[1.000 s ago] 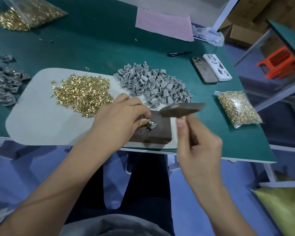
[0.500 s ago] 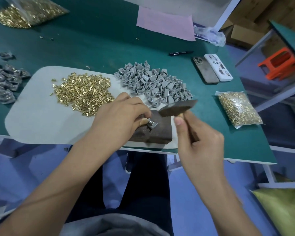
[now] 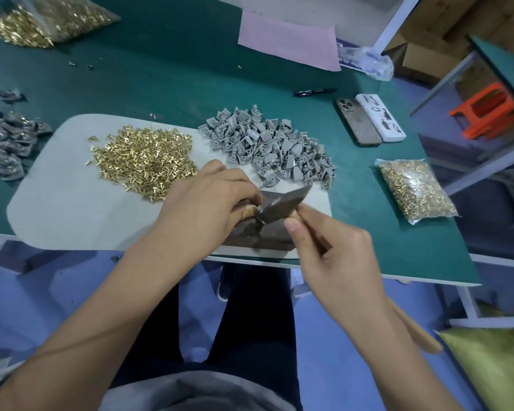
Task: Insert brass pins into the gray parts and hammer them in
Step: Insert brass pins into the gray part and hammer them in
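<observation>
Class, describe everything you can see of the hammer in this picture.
The hammer has a dark, worn metal head, blurred, on a pale wooden handle. The right hand grips the handle just below the head. The head tilts down to the left, its lower end at the small part that the left hand holds on the dark block.

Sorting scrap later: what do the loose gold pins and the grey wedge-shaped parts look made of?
Loose gold pins: probably brass, with bright yellow metallic glints. Grey wedge-shaped parts: probably moulded plastic, matte and uniformly grey with no shine, though painted metal cannot be ruled out.
</observation>
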Demonstrator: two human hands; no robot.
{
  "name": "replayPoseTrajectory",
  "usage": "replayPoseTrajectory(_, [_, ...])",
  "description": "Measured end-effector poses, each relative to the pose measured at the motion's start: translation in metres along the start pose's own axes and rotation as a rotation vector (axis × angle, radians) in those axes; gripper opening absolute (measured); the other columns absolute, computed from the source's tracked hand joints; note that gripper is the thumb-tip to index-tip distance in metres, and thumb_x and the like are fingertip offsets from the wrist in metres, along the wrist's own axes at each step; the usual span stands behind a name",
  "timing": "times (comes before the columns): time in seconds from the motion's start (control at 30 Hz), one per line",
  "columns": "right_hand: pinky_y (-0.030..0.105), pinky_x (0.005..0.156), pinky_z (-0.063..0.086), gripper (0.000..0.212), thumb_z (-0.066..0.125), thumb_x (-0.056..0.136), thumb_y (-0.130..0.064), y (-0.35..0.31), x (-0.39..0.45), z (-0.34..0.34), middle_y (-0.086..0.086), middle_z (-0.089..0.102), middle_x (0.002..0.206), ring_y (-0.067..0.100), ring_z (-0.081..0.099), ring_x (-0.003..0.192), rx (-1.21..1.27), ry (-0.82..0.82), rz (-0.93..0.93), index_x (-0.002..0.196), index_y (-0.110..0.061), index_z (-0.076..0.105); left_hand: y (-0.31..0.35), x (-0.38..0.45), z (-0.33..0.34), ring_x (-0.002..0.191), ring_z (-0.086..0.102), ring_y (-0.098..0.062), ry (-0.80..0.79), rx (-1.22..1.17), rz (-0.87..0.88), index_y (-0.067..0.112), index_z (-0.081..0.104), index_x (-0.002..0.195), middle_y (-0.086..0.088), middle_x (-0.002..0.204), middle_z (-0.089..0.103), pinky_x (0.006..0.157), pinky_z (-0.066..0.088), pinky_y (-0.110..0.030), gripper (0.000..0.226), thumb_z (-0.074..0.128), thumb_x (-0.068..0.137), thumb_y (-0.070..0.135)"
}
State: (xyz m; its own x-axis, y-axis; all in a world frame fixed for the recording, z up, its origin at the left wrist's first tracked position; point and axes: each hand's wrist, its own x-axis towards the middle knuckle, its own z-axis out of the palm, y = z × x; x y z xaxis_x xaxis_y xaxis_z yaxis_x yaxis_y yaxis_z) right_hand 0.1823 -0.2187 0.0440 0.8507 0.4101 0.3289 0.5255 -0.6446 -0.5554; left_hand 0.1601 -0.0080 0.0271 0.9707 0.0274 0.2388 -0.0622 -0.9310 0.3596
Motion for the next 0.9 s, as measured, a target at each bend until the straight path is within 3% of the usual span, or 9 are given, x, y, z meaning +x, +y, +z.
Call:
replayPoseTrajectory(0.1, [0.018,0.055,0.033,0.03,0.051,0.106,-0.039,-0.005,0.003,-0.013,-0.014,0.046,0.062,0.006,0.043,0.056,0.099,0.188,-0.055,0.093,-0.019,0.069,0.0,0.001,-0.001,0.104,0.046,-0.008,0.0,-0.014,-0.01,0.043,0.067,0.107,0.022,0.107,0.062,0.065,0.042,-0.028,0.02,0.055,0.094,0.052])
replayPoseTrajectory(0.23, [0.035,0.052,0.034,0.029,0.048,0.108,-0.038,-0.008,0.002,-0.025,0.004,0.045,0.062,0.025,0.043,0.056,0.177,0.341,-0.076,0.081,-0.028,0.054,0.0,0.001,0.0,0.104,0.046,-0.008,0.003,-0.021,-0.014,0.043,0.067,0.105,0.023,0.106,0.062,0.066,0.045,-0.029,0.02,0.055,0.093,0.053])
replayPoseTrajectory(0.3, [0.028,0.053,0.033,0.029,0.047,0.108,-0.035,-0.007,0.001,-0.019,0.0,0.045,0.061,0.019,0.042,0.056,0.145,0.309,-0.062,0.079,-0.03,0.05,0.0,0.0,0.0,0.102,0.045,-0.007,0.006,-0.033,-0.016,0.043,0.067,0.103,0.023,0.105,0.062,0.066,0.047,-0.03,0.019,0.056,0.093,0.054])
replayPoseTrajectory(0.43, [0.009,0.058,0.028,0.024,0.056,0.104,-0.034,0.005,-0.004,-0.002,-0.023,0.048,0.06,-0.002,0.043,0.055,0.109,-0.068,0.007,0.085,-0.02,0.063,-0.001,0.001,-0.001,0.1,0.044,-0.007,-0.004,0.0,-0.011,0.044,0.066,0.105,0.025,0.107,0.061,0.069,0.048,-0.032,0.019,0.057,0.092,0.054])
replayPoseTrajectory(0.5, [0.007,0.057,0.025,0.026,0.056,0.103,-0.038,0.008,-0.003,-0.006,-0.024,0.046,0.061,-0.003,0.041,0.054,0.03,-0.042,-0.005,0.093,-0.018,0.069,0.0,0.001,-0.002,0.1,0.044,-0.005,-0.007,-0.006,-0.019,0.045,0.067,0.104,0.027,0.107,0.061,0.069,0.048,-0.03,0.02,0.056,0.091,0.056])
replayPoseTrajectory(0.63, [0.019,0.053,0.029,0.029,0.047,0.106,-0.039,0.008,0.0,-0.022,-0.005,0.043,0.065,0.012,0.036,0.056,0.16,0.2,0.025,0.081,-0.025,0.051,0.001,0.002,-0.002,0.101,0.045,-0.004,-0.004,-0.027,-0.015,0.045,0.066,0.101,0.027,0.105,0.061,0.067,0.048,-0.03,0.018,0.056,0.091,0.057])
replayPoseTrajectory(0.7, [0.026,0.059,0.035,0.023,0.044,0.106,-0.039,0.02,0.001,-0.022,-0.007,0.049,0.071,0.011,0.043,0.063,0.088,0.208,0.149,0.093,-0.026,0.058,0.001,0.0,0.0,0.1,0.046,-0.005,0.019,-0.041,-0.01,0.043,0.065,0.099,0.026,0.102,0.06,0.067,0.048,-0.031,0.017,0.056,0.091,0.054])
replayPoseTrajectory(0.77, [0.03,0.069,0.038,0.027,0.044,0.106,-0.03,0.035,0.003,-0.017,-0.015,0.052,0.084,0.006,0.047,0.076,-0.063,0.11,0.275,0.124,-0.027,0.064,0.002,-0.001,0.003,0.099,0.045,-0.006,0.045,-0.059,-0.008,0.041,0.063,0.096,0.025,0.098,0.059,0.062,0.042,-0.029,0.013,0.055,0.091,0.051])
replayPoseTrajectory(0.9, [0.04,0.076,0.045,0.048,0.046,0.1,-0.005,0.049,0.007,0.0,0.007,0.052,0.104,0.028,0.054,0.091,-0.242,-0.107,0.352,0.145,-0.019,0.057,0.005,-0.003,0.012,0.098,0.043,-0.006,0.108,-0.159,-0.072,0.038,0.061,0.09,0.024,0.095,0.059,0.062,0.041,-0.029,0.004,0.06,0.088,0.04])
